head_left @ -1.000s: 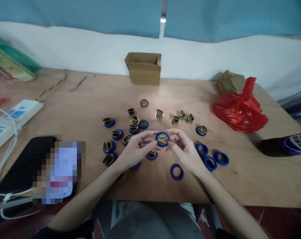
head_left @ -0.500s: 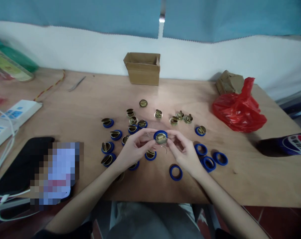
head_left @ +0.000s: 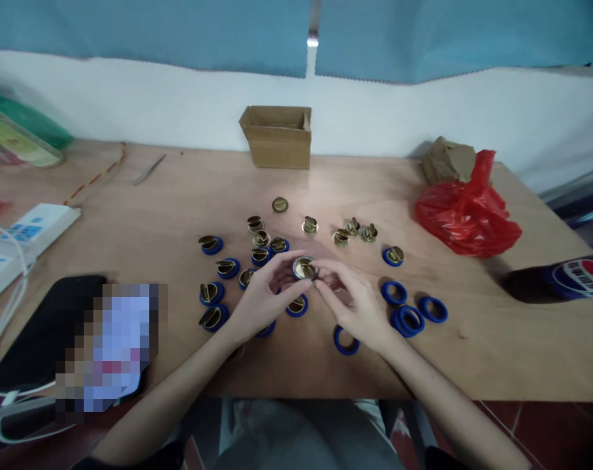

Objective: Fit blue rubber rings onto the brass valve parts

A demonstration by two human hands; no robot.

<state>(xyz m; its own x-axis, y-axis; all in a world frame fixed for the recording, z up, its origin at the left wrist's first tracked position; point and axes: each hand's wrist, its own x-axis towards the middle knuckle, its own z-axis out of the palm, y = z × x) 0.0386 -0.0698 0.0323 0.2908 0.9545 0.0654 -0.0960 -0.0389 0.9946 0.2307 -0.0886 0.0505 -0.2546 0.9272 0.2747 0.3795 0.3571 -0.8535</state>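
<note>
Between my two hands, above the middle of the table, is a round brass-coloured metal piece [head_left: 305, 267]. My left hand [head_left: 264, 297] pinches it from the left side with thumb and fingers. From the right, the fingertips of my right hand [head_left: 352, 300] close on its edge. Several brass pieces seated in blue rings [head_left: 211, 293] lie left of and beneath my left hand. Brass pieces without rings [head_left: 309, 225] lie farther back. Bare blue rings [head_left: 433, 309] rest to the right of my right hand, and another blue ring [head_left: 346, 341] lies just below it.
An open cardboard box [head_left: 281, 147] stands at the back. At right are a red plastic bag [head_left: 467, 219], a crumpled brown package [head_left: 447, 161] and a dark bottle [head_left: 556, 281]. Two phones, one a black phone [head_left: 46, 333], and a white power strip [head_left: 27, 241] with cables are at left.
The metal piece has moved slightly left and tilted, and its raised part now shows. My right fingers have shifted over its right edge. The view has shifted slightly.
</note>
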